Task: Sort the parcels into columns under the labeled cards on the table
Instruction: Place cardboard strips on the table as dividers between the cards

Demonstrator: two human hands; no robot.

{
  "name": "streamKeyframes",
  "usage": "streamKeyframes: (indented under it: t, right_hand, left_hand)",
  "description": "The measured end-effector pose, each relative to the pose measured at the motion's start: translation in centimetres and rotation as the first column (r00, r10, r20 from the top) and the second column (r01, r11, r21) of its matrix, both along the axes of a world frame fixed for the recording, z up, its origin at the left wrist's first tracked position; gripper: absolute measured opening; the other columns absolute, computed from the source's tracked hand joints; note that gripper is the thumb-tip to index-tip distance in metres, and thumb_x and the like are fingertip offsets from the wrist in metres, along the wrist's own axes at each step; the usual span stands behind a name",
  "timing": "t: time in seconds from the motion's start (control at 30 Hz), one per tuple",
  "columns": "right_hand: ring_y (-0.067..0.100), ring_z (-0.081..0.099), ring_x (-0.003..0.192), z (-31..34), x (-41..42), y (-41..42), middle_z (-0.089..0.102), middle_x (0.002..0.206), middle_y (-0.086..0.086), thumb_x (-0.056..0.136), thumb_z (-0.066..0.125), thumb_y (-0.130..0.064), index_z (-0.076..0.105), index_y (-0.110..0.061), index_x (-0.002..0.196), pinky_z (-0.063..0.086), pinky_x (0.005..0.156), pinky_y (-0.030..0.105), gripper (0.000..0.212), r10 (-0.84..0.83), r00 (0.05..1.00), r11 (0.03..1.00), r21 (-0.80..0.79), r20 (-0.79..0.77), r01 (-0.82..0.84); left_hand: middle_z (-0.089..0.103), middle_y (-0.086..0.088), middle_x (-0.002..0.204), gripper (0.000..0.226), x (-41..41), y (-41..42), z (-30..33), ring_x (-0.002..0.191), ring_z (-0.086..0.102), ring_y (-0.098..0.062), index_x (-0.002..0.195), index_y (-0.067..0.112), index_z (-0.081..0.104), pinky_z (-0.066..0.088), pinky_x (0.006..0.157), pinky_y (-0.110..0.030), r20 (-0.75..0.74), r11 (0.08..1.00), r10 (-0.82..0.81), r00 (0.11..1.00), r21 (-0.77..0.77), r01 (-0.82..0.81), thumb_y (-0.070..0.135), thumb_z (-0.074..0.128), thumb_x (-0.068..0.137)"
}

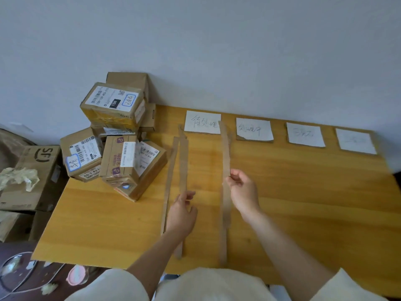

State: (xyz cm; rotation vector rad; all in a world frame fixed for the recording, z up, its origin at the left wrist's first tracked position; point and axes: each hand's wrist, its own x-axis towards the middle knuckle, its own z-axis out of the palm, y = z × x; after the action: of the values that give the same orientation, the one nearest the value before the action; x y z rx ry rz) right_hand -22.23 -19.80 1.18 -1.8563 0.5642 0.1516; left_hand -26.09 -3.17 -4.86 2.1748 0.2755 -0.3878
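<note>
Several brown parcels point(112, 137) with shipping labels are piled at the table's back left corner. Along the far edge lie several white handwritten cards point(202, 122), point(254, 129), point(305, 135), point(355, 141). Three long cardboard strips run front to back on the wooden table point(303, 192). My left hand point(182, 210) holds the middle strip point(183, 161) between thumb and fingers. My right hand point(242, 189) pinches the right strip point(225, 148), lifted slightly. The third strip point(170, 174) lies loose at the left.
Left of the table stands a large cardboard box point(32, 170) with crumpled plastic on it. A dark lower surface at the front left carries a cable and a pink lid point(77, 274). A grey wall backs the table.
</note>
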Motion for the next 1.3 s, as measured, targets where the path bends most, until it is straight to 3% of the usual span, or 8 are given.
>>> streamKeyframes:
  t: [0.17,0.3,0.6,0.83,1.1,1.3]
  right_hand:
    - [0.014,0.059,0.093,-0.4,-1.6,-7.5,0.061,0.09,-0.012,0.096,0.056,-0.009,0.062,-0.017,0.104,0.041,0.077,0.019,0.013,-0.073,0.997,0.996,-0.043,-0.008,0.072]
    - [0.017,0.059,0.098,-1.5,-3.0,-12.7,0.064,0.1,-0.003,0.096,0.056,-0.01,0.064,-0.01,0.115,0.044,0.082,0.025,0.02,-0.122,0.991,0.99,-0.08,-0.05,0.118]
    - [0.016,0.053,0.1,-5.9,-4.5,-18.7,0.061,0.119,0.002,0.098,0.053,-0.012,0.06,-0.01,0.125,0.041,0.084,0.028,0.028,-0.245,0.937,0.969,-0.068,-0.251,0.236]
    - [0.016,0.051,0.097,-7.6,-4.1,-20.6,0.06,0.12,0.002,0.099,0.052,-0.012,0.058,-0.012,0.126,0.042,0.083,0.028,0.028,-0.201,0.915,0.979,-0.055,-0.349,0.194]
    - [0.014,0.05,0.094,-8.7,-4.0,-21.6,0.06,0.124,0.003,0.099,0.051,-0.012,0.056,-0.014,0.129,0.042,0.079,0.026,0.031,-0.127,0.925,0.989,-0.121,-0.358,0.089]
    - [0.016,0.054,0.093,-9.5,-4.2,-21.5,0.063,0.119,0.004,0.097,0.053,-0.011,0.057,-0.013,0.127,0.046,0.077,0.027,0.031,-0.089,0.937,0.98,-0.196,-0.337,0.023]
  left_hand:
    - [0.05,0.008,0.138,0.041,0.0,-5.6,0.0,0.127,0.047,-0.014,0.132,0.029,0.051,0.047,0.094,-0.028,-0.045,0.983,-0.169,0.985,0.064,0.171,0.015,0.053,0.094]
    - [0.041,0.005,0.145,0.044,-0.6,-8.7,-0.7,0.134,0.038,-0.018,0.137,0.029,0.046,0.04,0.102,-0.031,-0.101,0.946,-0.28,0.955,0.143,0.292,0.016,0.049,0.095]
    - [0.02,0.0,0.157,0.058,-1.8,-11.8,-1.5,0.143,0.021,-0.022,0.147,0.028,0.031,0.033,0.109,-0.034,-0.212,0.937,-0.207,0.955,0.237,0.256,0.014,0.049,0.094]
    - [0.019,-0.001,0.156,0.061,-2.2,-13.0,-1.9,0.141,0.022,-0.024,0.147,0.029,0.03,0.036,0.106,-0.035,-0.229,0.931,-0.17,0.958,0.282,0.233,0.013,0.051,0.092]
    - [0.024,0.001,0.149,0.06,-2.6,-13.5,-2.0,0.136,0.029,-0.02,0.145,0.038,0.032,0.047,0.091,-0.031,-0.244,0.923,-0.115,0.963,0.333,0.195,0.013,0.048,0.092]
    - [0.022,0.0,0.15,0.059,-2.6,-13.7,-1.9,0.137,0.028,-0.021,0.144,0.039,0.033,0.049,0.089,-0.03,-0.25,0.917,-0.118,0.961,0.343,0.201,0.016,0.05,0.093]
